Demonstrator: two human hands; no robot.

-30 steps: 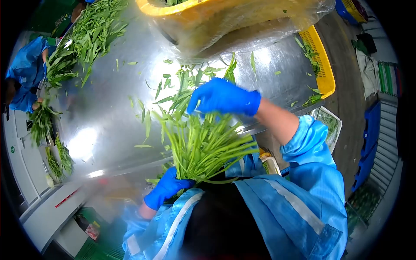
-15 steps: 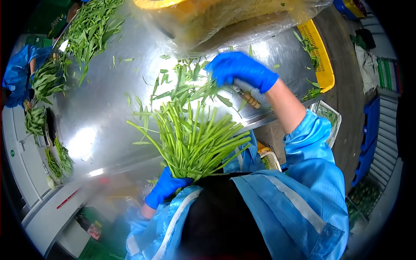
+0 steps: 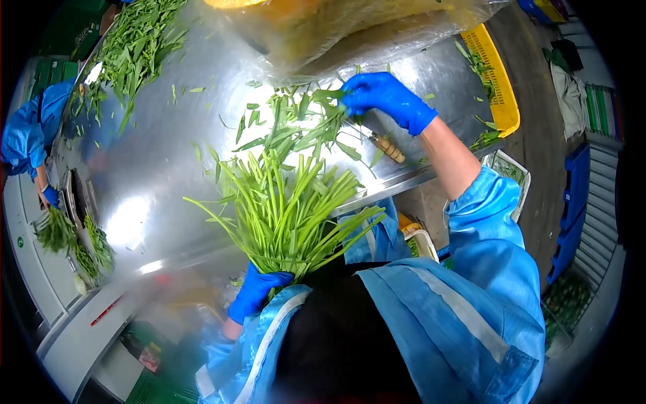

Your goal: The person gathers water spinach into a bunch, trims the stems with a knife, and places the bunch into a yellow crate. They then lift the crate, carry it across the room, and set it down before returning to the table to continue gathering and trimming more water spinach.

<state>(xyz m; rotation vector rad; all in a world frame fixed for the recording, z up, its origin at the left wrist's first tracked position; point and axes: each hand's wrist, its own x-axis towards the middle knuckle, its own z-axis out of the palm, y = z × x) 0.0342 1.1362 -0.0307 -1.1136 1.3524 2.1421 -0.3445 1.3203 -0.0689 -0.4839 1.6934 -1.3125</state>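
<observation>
My left hand (image 3: pixel 257 292), in a blue glove, grips a thick bundle of green stalks (image 3: pixel 286 209) close to my chest, cut ends fanning up toward the table. My right hand (image 3: pixel 382 96), also gloved in blue, reaches out over the steel table (image 3: pixel 168 168) and pinches leafy stems (image 3: pixel 303 124) lying there. A knife with a wooden handle (image 3: pixel 385 147) lies on the table just below that hand.
A yellow crate wrapped in clear plastic (image 3: pixel 350 27) stands at the far edge. A heap of greens (image 3: pixel 134 40) lies at the upper left. Another person in blue (image 3: pixel 30 135) handles greens (image 3: pixel 57 232) at the left. A yellow basket (image 3: pixel 494 81) sits at the right.
My right hand has moved from on top of the bundle out to the loose leafy stems on the table. The bundle has tipped slightly left. The knife came into view.
</observation>
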